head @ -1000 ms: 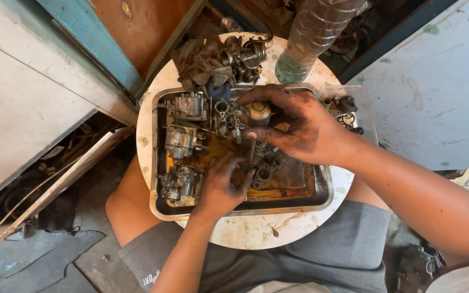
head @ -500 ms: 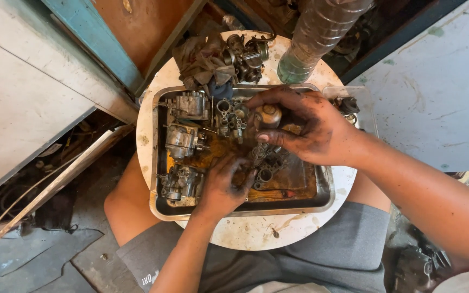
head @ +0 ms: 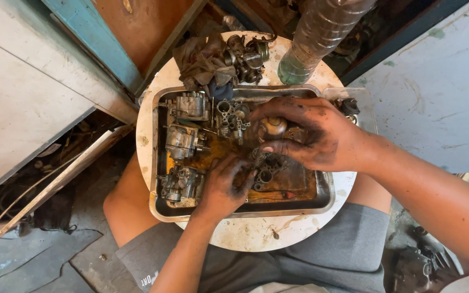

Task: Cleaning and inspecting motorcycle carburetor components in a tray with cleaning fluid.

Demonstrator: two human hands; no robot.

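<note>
Right hand (head: 321, 135): grease-blackened fingers (head: 270, 111) curled down over a small rounded brass-coloured metal part (head: 271, 127), thumb closing under it at the near side; the part sits gripped above the middle of the tray. Palm faces down, wrist bent inward, bare forearm running off to the lower right.

Left hand (head: 225, 184): fingers bunched together and pressed down onto a dark, oily carburettor body with round bores (head: 267, 173), which lies in the tray just below the right hand. Whether they actually clamp it cannot be told. Forearm comes straight up from the bottom edge.

Both work inside a shallow rectangular steel tray (head: 245, 212), floor coated in orange-brown oily sludge. Along its left side, three grimy grey cast-metal carburettors (head: 183, 142) in a column. Tray rests on a round, stained white tabletop (head: 245, 233). Beyond the tray: a crumpled brown rag (head: 202, 62), a cluster of dark metal parts (head: 248, 54), and a ribbed clear plastic bottle (head: 316, 40), upright.
</note>
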